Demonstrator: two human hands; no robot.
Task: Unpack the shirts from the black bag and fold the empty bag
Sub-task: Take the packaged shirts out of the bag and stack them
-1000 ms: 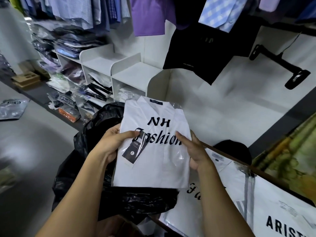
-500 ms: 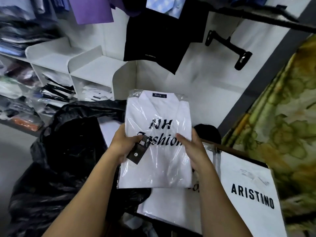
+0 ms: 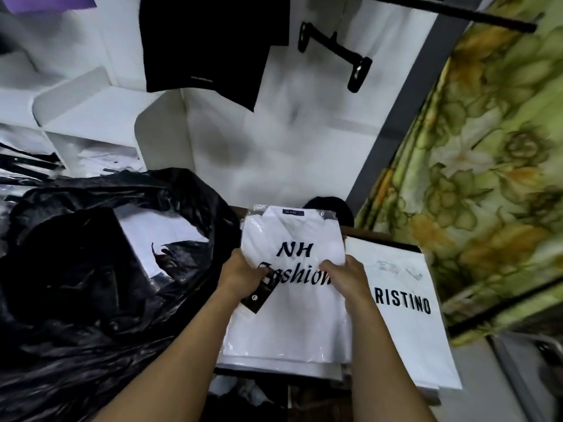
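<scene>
**One wrapped shirt moved from bag to pile**

Item: white shirt [image 3: 292, 315] in clear wrap, printed "NH Fashion", collar at the far end, dark hang tag [image 3: 259, 296] at its left edge.

Location: a second ago it was held up above the black bag [image 3: 91, 284], in front of the shelves. It now sits lower and further right, lying over a pile of white packs [image 3: 274, 365] and just left of the pack lettered "ARISTINO" [image 3: 405, 300]. Whether its full weight is already on the pile cannot be told.

Handling: the left hand [image 3: 243, 275] grips the left edge with its thumb on top beside the tag. The right hand [image 3: 344, 275] grips the right edge, fingers curled onto the wrap. Neither has let go.

Status: judged as one more shirt nearly unpacked, with only release remaining.

Source: the black bag, left of the pile, lies open and crumpled. A white pack [image 3: 158, 236] shows in its mouth, so the bag is not empty and folding it is probably some steps off.

Surroundings: white shelf unit [image 3: 91, 111] far left, a black garment [image 3: 207, 50] and a black clip hanger [image 3: 335, 53] hanging at the far wall, and a floral curtain [image 3: 487, 147] on the right. The view has also swung right since then.
</scene>
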